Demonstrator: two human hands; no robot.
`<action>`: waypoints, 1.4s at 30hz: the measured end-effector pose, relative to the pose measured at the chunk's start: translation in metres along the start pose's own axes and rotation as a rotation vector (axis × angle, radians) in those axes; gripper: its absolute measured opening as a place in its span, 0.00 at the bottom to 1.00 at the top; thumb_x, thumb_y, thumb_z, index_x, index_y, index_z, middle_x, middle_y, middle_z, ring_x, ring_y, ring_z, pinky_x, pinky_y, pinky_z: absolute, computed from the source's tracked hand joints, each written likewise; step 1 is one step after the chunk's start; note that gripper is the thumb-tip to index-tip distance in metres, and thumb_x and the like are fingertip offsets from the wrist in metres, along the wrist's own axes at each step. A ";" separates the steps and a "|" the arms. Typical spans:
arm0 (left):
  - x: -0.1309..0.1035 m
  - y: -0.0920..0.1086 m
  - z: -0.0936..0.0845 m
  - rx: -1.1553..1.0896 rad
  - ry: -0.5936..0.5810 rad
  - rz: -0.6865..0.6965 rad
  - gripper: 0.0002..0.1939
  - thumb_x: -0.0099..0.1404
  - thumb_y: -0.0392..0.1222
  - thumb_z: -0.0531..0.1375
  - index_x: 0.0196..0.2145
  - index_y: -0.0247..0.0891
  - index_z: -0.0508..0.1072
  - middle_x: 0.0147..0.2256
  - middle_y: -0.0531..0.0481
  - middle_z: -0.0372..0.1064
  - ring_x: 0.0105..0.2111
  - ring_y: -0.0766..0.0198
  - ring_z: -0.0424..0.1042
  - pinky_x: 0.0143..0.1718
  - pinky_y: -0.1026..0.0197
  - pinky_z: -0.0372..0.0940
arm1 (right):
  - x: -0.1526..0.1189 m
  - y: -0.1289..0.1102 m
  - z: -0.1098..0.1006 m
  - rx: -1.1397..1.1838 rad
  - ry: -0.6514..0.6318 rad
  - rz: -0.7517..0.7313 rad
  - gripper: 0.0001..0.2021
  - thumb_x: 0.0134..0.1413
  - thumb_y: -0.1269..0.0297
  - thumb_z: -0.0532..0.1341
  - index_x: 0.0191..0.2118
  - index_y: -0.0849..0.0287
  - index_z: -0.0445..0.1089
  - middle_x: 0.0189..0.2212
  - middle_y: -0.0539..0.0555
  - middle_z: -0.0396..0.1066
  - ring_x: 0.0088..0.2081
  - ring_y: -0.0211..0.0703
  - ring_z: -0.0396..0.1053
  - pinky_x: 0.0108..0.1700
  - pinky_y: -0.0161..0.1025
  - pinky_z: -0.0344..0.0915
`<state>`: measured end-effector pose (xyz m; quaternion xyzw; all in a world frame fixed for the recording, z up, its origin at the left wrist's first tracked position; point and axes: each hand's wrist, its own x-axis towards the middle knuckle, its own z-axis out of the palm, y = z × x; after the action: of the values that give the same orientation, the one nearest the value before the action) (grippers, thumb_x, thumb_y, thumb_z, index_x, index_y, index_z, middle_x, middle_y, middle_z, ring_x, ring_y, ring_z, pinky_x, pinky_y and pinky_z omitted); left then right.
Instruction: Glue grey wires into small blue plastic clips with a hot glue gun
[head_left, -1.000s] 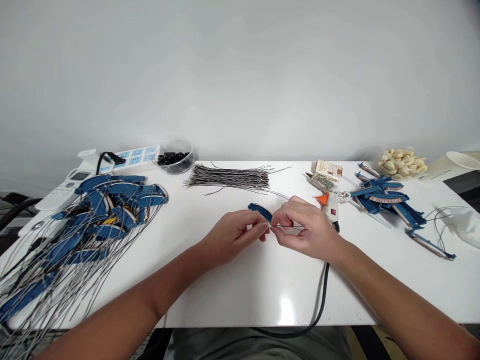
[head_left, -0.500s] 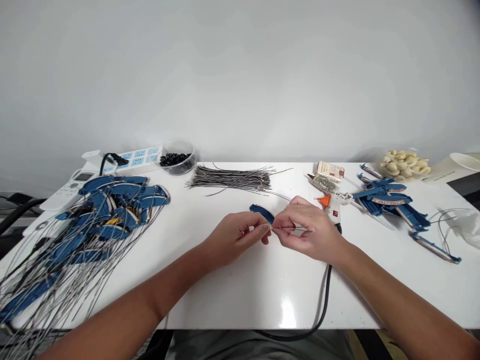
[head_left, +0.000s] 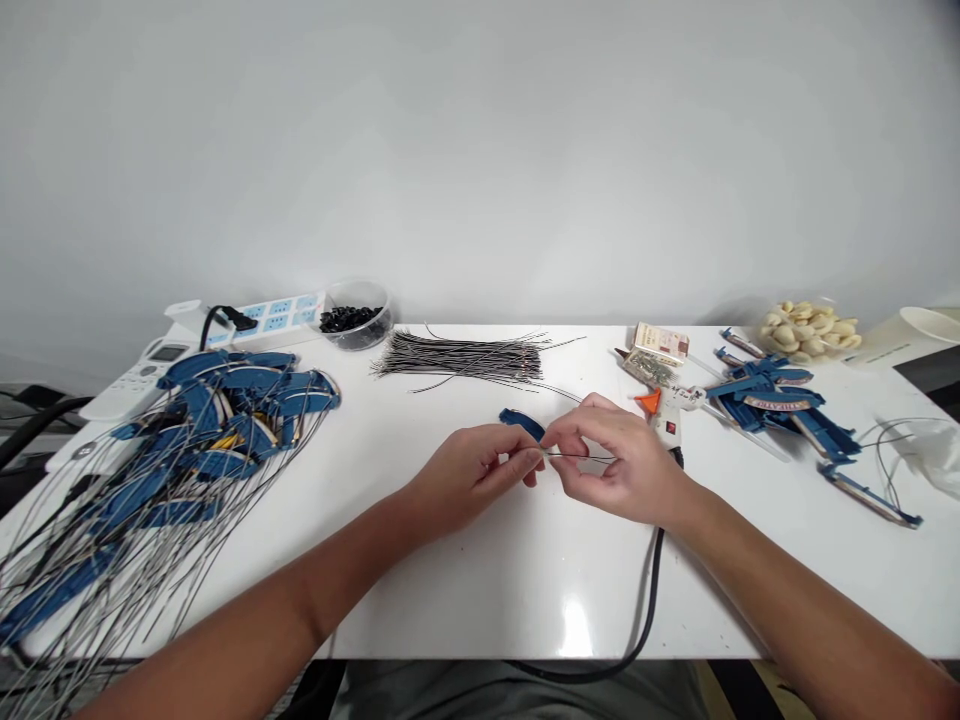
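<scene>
My left hand (head_left: 476, 475) pinches the end of a thin dark wire (head_left: 592, 458) between thumb and index finger. Opposite it, nearly touching, my right hand (head_left: 622, 460) is curled around the same wire, which runs back through its fingers toward the palm. A small pale tip shows between the two hands, too small to make out. Just behind my left fingers a curved blue plastic piece (head_left: 519, 422) lies on the white table (head_left: 450, 600), partly hidden by them.
A bundle of dark wires (head_left: 461, 355) lies at the back. Blue pieces with wires (head_left: 225, 430) are heaped left, near a power strip (head_left: 277, 312) and a bowl of black parts (head_left: 356, 318). On the right are a glue gun (head_left: 667, 415), more blue pieces (head_left: 780, 400) and a bowl of cream-coloured pieces (head_left: 806, 330).
My right thumb and index fingertips have moved slightly apart at the wire's end, showing a bit more of the pale tip. My left hand has hardly moved.
</scene>
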<state>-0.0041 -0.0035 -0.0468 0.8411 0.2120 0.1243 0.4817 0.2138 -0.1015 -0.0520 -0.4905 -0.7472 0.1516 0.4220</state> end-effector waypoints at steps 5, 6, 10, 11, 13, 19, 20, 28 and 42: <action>0.000 -0.001 0.001 0.003 0.006 0.002 0.16 0.80 0.49 0.53 0.41 0.40 0.76 0.37 0.53 0.78 0.36 0.65 0.75 0.39 0.63 0.64 | -0.001 -0.001 -0.001 0.006 -0.048 0.100 0.07 0.59 0.74 0.62 0.40 0.55 0.73 0.25 0.46 0.66 0.31 0.39 0.65 0.36 0.39 0.63; 0.000 -0.001 0.001 0.005 0.007 0.001 0.16 0.80 0.49 0.52 0.41 0.40 0.76 0.37 0.53 0.78 0.36 0.65 0.75 0.39 0.63 0.65 | -0.002 -0.001 -0.001 0.009 -0.052 0.120 0.06 0.60 0.73 0.62 0.39 0.56 0.73 0.25 0.46 0.66 0.31 0.39 0.65 0.36 0.39 0.63; -0.002 -0.001 0.001 0.025 0.009 0.008 0.16 0.80 0.49 0.52 0.41 0.40 0.75 0.37 0.53 0.78 0.36 0.65 0.74 0.39 0.63 0.65 | -0.001 -0.002 0.000 0.045 -0.067 0.198 0.04 0.62 0.71 0.61 0.36 0.56 0.73 0.26 0.47 0.67 0.32 0.38 0.65 0.36 0.38 0.63; -0.002 -0.001 0.001 0.032 0.015 0.009 0.16 0.80 0.49 0.52 0.41 0.40 0.75 0.37 0.53 0.78 0.36 0.65 0.74 0.39 0.63 0.65 | -0.001 -0.002 0.001 0.055 -0.075 0.213 0.05 0.63 0.70 0.61 0.35 0.56 0.72 0.26 0.47 0.67 0.32 0.38 0.65 0.36 0.38 0.63; -0.002 -0.002 0.001 0.055 0.034 0.018 0.15 0.80 0.48 0.52 0.41 0.40 0.75 0.36 0.53 0.77 0.36 0.66 0.74 0.38 0.63 0.64 | -0.001 -0.002 0.001 0.073 -0.091 0.232 0.05 0.63 0.70 0.61 0.34 0.56 0.71 0.26 0.47 0.67 0.32 0.38 0.65 0.36 0.38 0.63; 0.001 -0.008 0.006 0.144 0.108 0.125 0.12 0.78 0.45 0.55 0.40 0.40 0.75 0.34 0.53 0.75 0.32 0.67 0.69 0.34 0.64 0.62 | 0.001 -0.002 0.003 0.062 -0.075 0.217 0.06 0.57 0.74 0.61 0.32 0.57 0.69 0.25 0.45 0.64 0.30 0.36 0.62 0.35 0.37 0.60; 0.001 -0.008 0.006 0.158 0.118 0.138 0.11 0.78 0.45 0.56 0.40 0.40 0.75 0.34 0.53 0.74 0.31 0.67 0.69 0.33 0.64 0.62 | 0.001 -0.002 0.003 0.035 -0.064 0.190 0.06 0.56 0.75 0.61 0.31 0.57 0.68 0.24 0.45 0.63 0.30 0.36 0.61 0.35 0.37 0.60; 0.000 -0.010 0.010 0.286 0.161 0.260 0.10 0.78 0.43 0.56 0.40 0.39 0.75 0.33 0.53 0.74 0.31 0.67 0.68 0.34 0.63 0.61 | 0.002 -0.002 0.008 -0.156 0.016 -0.010 0.06 0.53 0.76 0.61 0.33 0.58 0.67 0.24 0.43 0.62 0.27 0.33 0.59 0.39 0.40 0.57; 0.000 -0.005 0.010 0.310 0.347 0.226 0.07 0.73 0.38 0.61 0.35 0.38 0.76 0.30 0.55 0.73 0.30 0.70 0.68 0.32 0.65 0.61 | 0.002 -0.004 0.006 -0.178 0.023 -0.001 0.07 0.66 0.72 0.62 0.46 0.57 0.75 0.30 0.47 0.75 0.30 0.37 0.68 0.41 0.42 0.62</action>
<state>-0.0013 -0.0088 -0.0556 0.8893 0.2126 0.2859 0.2867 0.2069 -0.1004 -0.0519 -0.5277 -0.7529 0.0785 0.3854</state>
